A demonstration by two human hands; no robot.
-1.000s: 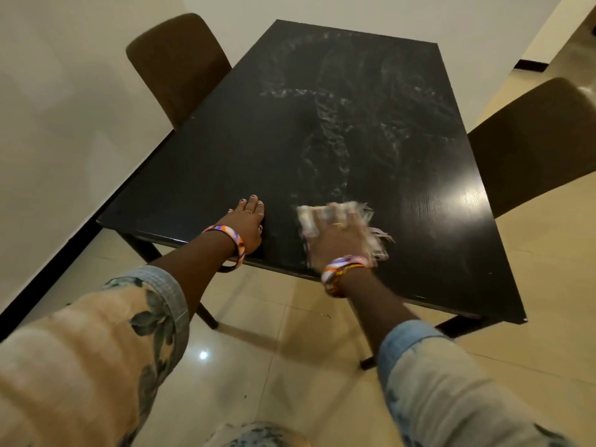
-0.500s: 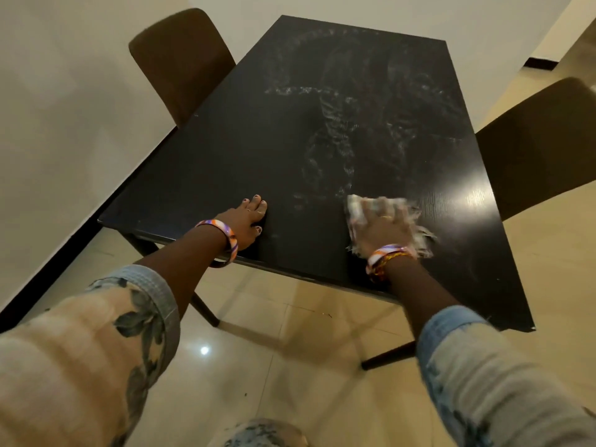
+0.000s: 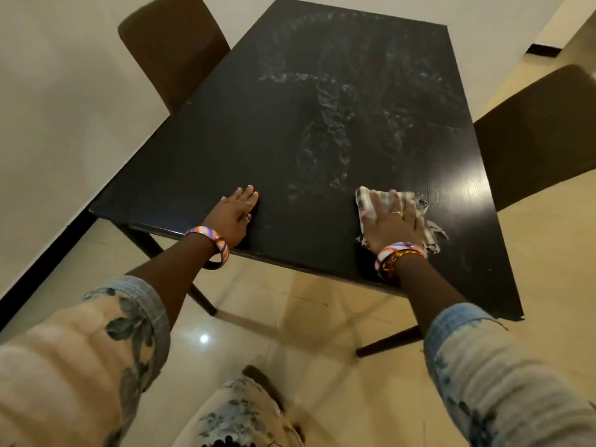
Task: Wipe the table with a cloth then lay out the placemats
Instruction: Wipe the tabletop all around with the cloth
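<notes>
Pressing down flat, the right hand (image 3: 392,222) has its fingers spread over a pale checked cloth w/ frayed edges (image 3: 419,217), pinning it to the black rectangular wooden table (image 3: 225,150). Compared w/ half a sec ago the cloth sits about the same place, near the table's front edge, right of centre; a full sec back it was further left, closer to the other hand. The left hand (image 3: 237,214) hasn't shifted: palm down, fingers straight and together, resting on the tabletop just inside the front edge. Both wrists carry striped bangles.

Streaky wet smears run up the middle of the tabletop toward the far end. Right of the cloth there's a shiny strip of table up to the right edge. A brown upholstered chair (image 3: 171,50) stands at the left long side, by the cream wall, and a 2nd dark brown chair (image 3: 541,140) at the right side. Glossy beige floor tiles (image 3: 258,317) lie open in front and to the right. No placemats in view.
</notes>
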